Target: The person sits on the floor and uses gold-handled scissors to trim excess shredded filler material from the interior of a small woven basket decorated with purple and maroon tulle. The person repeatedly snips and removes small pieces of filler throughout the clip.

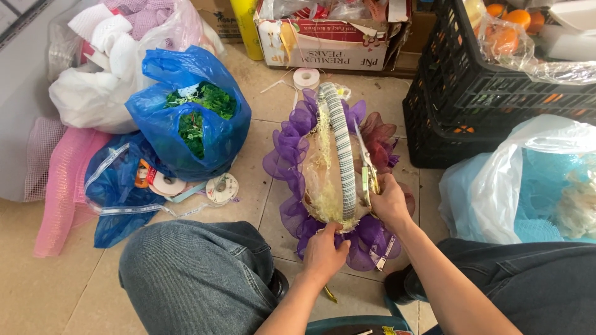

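Note:
A basket (310,180) trimmed with purple mesh ruffles stands on the tiled floor between my knees. Its arched handle (343,142) is wrapped in striped ribbon, and pale yellow shredded filling lies inside. My left hand (324,251) grips the near rim of the basket at the purple ruffle. My right hand (390,201) holds scissors (366,162) with the blades pointing away, next to the handle's right side and a maroon ruffle (380,141).
A blue bag of green foliage (192,118), white bags and pink mesh (62,186) lie on the left. Ribbon rolls (221,188) sit nearby, a tape roll (306,77) lies beyond. A black crate with oranges (472,93) and a pale plastic bag (521,186) stand right.

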